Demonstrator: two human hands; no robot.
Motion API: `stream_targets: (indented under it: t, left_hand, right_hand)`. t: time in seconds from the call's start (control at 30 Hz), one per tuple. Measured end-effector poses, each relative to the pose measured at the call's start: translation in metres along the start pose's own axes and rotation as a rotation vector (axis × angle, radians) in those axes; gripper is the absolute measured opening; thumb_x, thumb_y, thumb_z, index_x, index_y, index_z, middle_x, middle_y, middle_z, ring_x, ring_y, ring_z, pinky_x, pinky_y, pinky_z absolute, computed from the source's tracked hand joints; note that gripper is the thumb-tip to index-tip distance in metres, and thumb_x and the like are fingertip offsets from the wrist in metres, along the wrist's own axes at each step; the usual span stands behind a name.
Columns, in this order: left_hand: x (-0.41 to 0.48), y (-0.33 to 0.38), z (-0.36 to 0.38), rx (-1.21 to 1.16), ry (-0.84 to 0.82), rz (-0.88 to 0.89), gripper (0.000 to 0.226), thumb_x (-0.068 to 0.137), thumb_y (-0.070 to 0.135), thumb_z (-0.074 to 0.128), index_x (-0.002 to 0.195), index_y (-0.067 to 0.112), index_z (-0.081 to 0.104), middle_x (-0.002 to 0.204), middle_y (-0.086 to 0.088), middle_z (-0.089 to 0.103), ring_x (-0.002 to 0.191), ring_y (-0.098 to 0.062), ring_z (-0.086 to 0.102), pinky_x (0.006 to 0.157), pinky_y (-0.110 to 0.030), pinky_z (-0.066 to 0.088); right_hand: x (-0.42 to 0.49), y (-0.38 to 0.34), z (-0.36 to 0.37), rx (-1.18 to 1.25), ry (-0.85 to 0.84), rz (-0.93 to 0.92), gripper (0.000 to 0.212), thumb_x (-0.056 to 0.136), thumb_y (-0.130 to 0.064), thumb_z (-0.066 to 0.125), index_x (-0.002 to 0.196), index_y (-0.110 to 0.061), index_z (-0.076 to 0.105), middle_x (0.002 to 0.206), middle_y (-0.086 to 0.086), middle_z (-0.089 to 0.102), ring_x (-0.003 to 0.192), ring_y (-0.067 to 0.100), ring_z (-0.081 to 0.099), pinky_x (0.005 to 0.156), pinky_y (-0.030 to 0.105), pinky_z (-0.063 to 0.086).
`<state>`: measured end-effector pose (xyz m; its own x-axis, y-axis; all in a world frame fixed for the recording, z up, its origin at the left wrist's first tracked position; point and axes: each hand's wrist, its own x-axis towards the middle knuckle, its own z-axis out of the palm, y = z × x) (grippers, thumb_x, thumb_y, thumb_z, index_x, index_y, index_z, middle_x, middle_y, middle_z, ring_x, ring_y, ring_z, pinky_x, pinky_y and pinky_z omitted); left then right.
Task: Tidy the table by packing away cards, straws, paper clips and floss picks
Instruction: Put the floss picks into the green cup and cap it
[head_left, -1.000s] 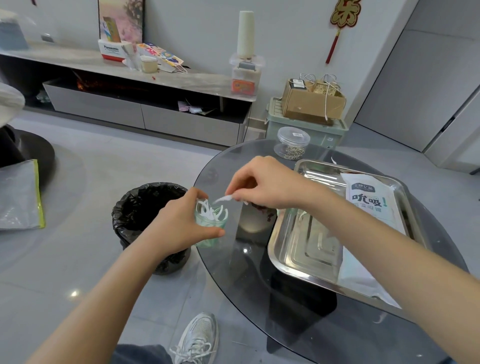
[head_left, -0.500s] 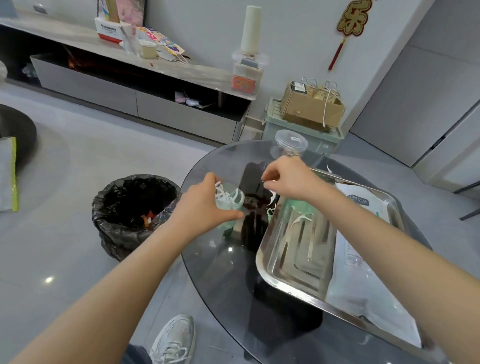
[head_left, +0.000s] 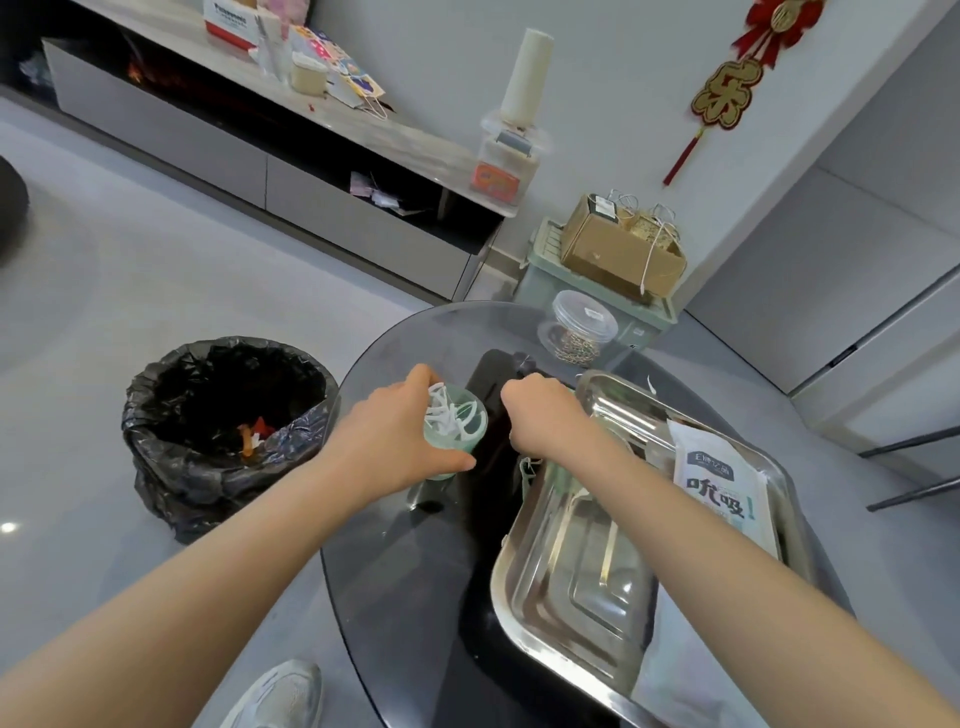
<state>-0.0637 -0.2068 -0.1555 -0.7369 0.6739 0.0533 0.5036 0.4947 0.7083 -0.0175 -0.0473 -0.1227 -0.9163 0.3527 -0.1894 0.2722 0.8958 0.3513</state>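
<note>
Reading labels first: packet (head_left: 719, 488), lying in the tray (head_left: 566, 613) right of the right forearm, is showing two large dark Chinese characters, the second looking like 吸. The small banner line above them is too fine to read. Red ornament (head_left: 727, 96), hanging on the wall far beyond the right hand, is carrying a gold 乐. White-and-red box (head_left: 228, 18), far beyond the left hand, is bearing dark lettering too blurred to read. Clear jar (head_left: 576, 332), just beyond the right hand on the glass table (head_left: 405, 582), is holding a tangle of metal clips. Its lid sticker is unreadable.

Left hand (head_left: 395, 441) is reaching forward on a nearly straight arm. Its thumb is lying on the near side of a pale green cup (head_left: 472, 439) and its fingers are wrapping the far side, gripping it. White floss picks (head_left: 449, 415) are standing bunched in the cup, poking above the rim. The cup is sitting between the two hands, low over the table; contact with the glass is not clear.

Right hand (head_left: 540, 415) is hovering knuckles-up just right of the cup, at the tray's far left corner. Its fingers are curling down with the tips hidden, so I cannot tell whether it is pinching anything. Hands are close but not touching. White sliver (head_left: 651, 384) is lying on the glass beyond the right hand, past the tray rim. Black-bagged bin (head_left: 228, 415) is standing on the floor left of the left hand.
</note>
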Motion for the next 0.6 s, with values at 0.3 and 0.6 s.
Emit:
stream_targets:
  t: [0.3, 0.6]
  left_hand:
    - [-0.008, -0.005, 0.001, 0.006, -0.029, 0.038, 0.071, 0.069, 0.046, 0.078, 0.122, 0.018, 0.04, 0.11, 0.002, 0.057, 0.102, -0.021, 0.055, 0.085, -0.036, 0.046]
    - [-0.008, -0.011, 0.002, -0.005, -0.049, 0.053, 0.076, 0.069, 0.045, 0.078, 0.13, 0.019, 0.041, 0.117, 0.001, 0.06, 0.106, -0.021, 0.056, 0.089, -0.037, 0.047]
  right_hand:
    - [-0.006, 0.0, 0.001, 0.48, 0.177, 0.045, 0.013, 0.078, -0.011, 0.061, 0.088, -0.018, 0.058, 0.095, 0.004, 0.054, 0.093, 0.026, 0.057, 0.078, 0.031, 0.045]
    - [-0.042, 0.007, -0.034, 0.581, 0.417, -0.152, 0.004, 0.083, -0.014, 0.065, 0.086, -0.016, 0.063, 0.089, 0.0, 0.054, 0.072, 0.012, 0.061, 0.078, 0.033, 0.052]
